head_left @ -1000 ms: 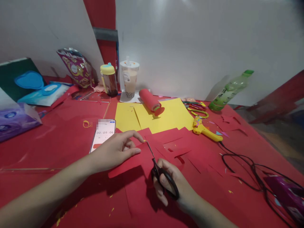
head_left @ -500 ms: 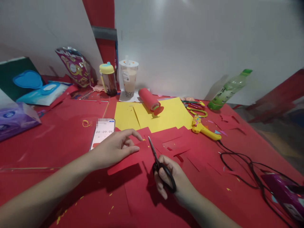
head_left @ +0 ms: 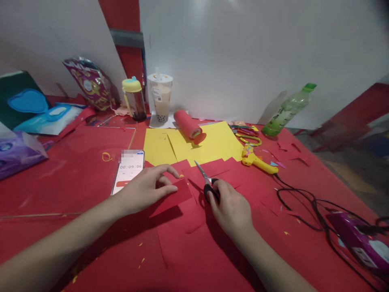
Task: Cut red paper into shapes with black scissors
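Note:
My left hand [head_left: 148, 187] pinches a piece of red paper [head_left: 180, 195], thumb on top. The paper is raised a little, with a shadow below it, and a tiny yellow scrap [head_left: 181, 176] shows near my index fingertip. Scissors [head_left: 201, 170] with black handles are in my right hand [head_left: 234, 207], fingers wrapped round the loops. Their blades look closed and point forward and left, just right of the held paper and apart from it. Under both hands lie loose red paper sheets [head_left: 209, 243].
A phone [head_left: 129, 172] showing a timer lies beside my left hand. Ahead are yellow sheets [head_left: 209, 150], a red paper roll [head_left: 186, 123], a drink cup [head_left: 161, 99] and a yellow-lidded bottle [head_left: 133, 99]. Rightward are a yellow glue gun [head_left: 258, 163], its black cord [head_left: 316, 211] and a green bottle [head_left: 287, 111].
My right hand has turned palm down, and the scissors have swung to point further forward and left. The held paper sits lower and flatter. The whole view has shifted slightly.

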The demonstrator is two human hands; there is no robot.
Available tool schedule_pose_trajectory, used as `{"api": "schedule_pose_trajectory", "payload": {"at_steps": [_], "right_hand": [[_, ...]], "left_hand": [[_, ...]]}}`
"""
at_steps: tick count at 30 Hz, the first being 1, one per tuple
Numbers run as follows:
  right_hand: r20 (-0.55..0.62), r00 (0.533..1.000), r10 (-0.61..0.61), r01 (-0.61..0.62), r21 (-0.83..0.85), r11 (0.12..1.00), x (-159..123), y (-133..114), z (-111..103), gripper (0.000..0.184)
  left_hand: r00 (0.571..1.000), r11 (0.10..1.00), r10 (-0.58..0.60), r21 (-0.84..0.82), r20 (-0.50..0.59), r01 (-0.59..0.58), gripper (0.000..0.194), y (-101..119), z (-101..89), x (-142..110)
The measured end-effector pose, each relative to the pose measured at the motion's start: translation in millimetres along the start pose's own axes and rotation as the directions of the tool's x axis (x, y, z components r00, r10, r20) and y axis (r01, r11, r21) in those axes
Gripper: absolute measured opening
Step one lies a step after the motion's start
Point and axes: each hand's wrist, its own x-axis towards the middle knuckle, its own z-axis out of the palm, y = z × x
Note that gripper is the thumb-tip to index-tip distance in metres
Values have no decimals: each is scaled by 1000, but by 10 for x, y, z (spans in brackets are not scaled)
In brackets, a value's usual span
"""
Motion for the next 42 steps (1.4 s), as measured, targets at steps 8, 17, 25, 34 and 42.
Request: {"api": "schedule_pose_trajectory", "payload": {"at_steps": [8,17,25,34,42], "right_hand": [[17,997,79,-75,-167,983,96,82,-32,6],[162,966,-201,59,619,783,-93,-166,17,15],[185,982,27,-159,751,641,-77,-195,28,7],[251,946,205,-299,918,259,55,-96,94,16],[327,914,240,-378,902,209,87,-83,99,21]], "left_hand": [[999,999,-17,40,-28,18,15,-14,105,20],[1000,999,4,35,-31,-3,17,-20,257,11],[983,995,-1,-101,-183,-18,9,-40,318,10],[975,867,-157,-494,-157,60,21,-233,218,46],[974,772,-205,-628,-97,99,27,-316,262,99]]}}
